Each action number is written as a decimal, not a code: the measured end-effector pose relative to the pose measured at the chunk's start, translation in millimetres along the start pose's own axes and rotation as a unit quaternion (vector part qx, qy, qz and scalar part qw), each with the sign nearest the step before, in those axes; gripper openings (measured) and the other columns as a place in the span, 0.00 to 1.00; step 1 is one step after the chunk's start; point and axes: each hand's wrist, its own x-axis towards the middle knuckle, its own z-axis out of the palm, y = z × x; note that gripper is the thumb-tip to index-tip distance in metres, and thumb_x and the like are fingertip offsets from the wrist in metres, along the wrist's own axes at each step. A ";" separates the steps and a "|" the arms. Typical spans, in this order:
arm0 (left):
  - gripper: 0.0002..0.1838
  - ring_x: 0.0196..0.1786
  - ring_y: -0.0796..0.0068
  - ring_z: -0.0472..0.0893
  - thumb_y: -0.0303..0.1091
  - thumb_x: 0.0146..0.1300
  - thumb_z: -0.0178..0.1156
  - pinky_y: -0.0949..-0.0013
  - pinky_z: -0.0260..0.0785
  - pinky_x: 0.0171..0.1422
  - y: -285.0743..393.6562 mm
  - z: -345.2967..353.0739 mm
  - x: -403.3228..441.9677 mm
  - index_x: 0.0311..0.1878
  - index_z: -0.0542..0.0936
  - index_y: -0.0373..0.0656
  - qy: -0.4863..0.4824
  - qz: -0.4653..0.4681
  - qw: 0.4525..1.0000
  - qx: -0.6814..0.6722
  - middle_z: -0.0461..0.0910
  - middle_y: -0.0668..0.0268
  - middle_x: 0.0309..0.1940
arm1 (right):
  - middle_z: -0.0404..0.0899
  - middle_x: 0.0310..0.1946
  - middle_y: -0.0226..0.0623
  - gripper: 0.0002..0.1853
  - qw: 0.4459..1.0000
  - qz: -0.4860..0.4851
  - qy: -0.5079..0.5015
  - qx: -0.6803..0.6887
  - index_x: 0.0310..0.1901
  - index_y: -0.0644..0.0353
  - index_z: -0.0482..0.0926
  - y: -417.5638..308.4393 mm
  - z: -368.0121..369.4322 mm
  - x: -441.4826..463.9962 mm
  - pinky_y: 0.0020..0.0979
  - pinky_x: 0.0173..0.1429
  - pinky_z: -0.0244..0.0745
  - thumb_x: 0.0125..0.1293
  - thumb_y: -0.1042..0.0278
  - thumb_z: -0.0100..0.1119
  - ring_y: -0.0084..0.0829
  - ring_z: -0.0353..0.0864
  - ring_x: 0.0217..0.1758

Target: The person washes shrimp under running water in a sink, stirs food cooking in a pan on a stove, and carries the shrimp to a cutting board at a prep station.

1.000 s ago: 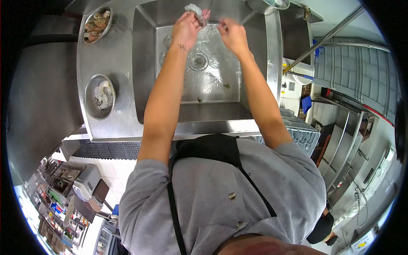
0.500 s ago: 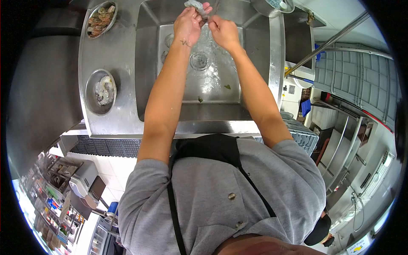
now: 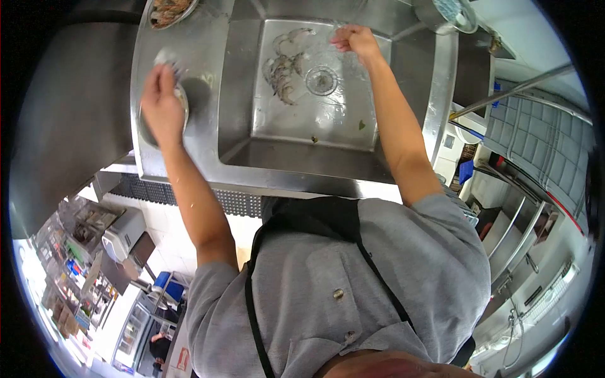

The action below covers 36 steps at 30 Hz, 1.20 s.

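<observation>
My left hand (image 3: 162, 113) is smeared by motion above the metal bowl (image 3: 183, 104) on the left counter. Its fingers pinch a pale, translucent shrimp (image 3: 167, 58), also blurred. The hand and wrist hide most of that bowl. Over the far part of the sink is my right hand (image 3: 356, 43), its fingers curled together. Whether anything small is between them, I cannot make out. Several grey, unpeeled shrimp (image 3: 282, 74) lie on the sink floor, left of the drain (image 3: 321, 80).
The steel sink (image 3: 302, 154) has raised walls all round. A second bowl (image 3: 188, 20) of orange-brown shrimp scraps (image 3: 167, 11) stands at the far left. At the far right is a metal pot (image 3: 467, 22). A leaf (image 3: 362, 125) lies on the sink floor. Another person (image 3: 159, 349) appears at lower left.
My left hand has moved left from the sink to above the lower bowl, carrying the shrimp. The right hand stays over the sink. The view has shifted, revealing more shrimp in the sink.
</observation>
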 end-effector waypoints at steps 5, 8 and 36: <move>0.19 0.47 0.53 0.81 0.44 0.65 0.58 0.64 0.71 0.53 -67.8 -87.3 -13.0 0.52 0.81 0.41 -0.007 0.043 0.924 0.379 0.80 0.52 0.47 | 0.82 0.43 0.49 0.13 0.935 0.016 -0.017 -0.355 0.40 0.63 0.80 90.6 48.9 50.0 0.39 0.47 0.78 0.64 0.63 0.53 0.41 0.82 0.44; 0.19 0.50 0.54 0.80 0.44 0.66 0.59 0.62 0.69 0.55 -35.5 -87.5 -37.5 0.52 0.81 0.41 0.020 -0.024 0.947 0.320 0.81 0.54 0.46 | 0.80 0.46 0.52 0.13 0.851 -0.021 -0.081 -0.518 0.45 0.55 0.81 155.4 100.1 43.5 0.48 0.54 0.74 0.60 0.65 0.54 0.51 0.79 0.51; 0.17 0.40 0.71 0.81 0.42 0.70 0.54 0.66 0.72 0.48 -11.4 249.2 -35.6 0.48 0.78 0.36 -0.349 -0.301 0.829 -0.317 0.82 0.61 0.39 | 0.76 0.19 0.39 0.23 0.958 -0.035 0.176 -0.225 0.30 0.69 0.79 -25.7 34.8 -18.2 0.34 0.21 0.73 0.66 0.52 0.53 0.29 0.77 0.17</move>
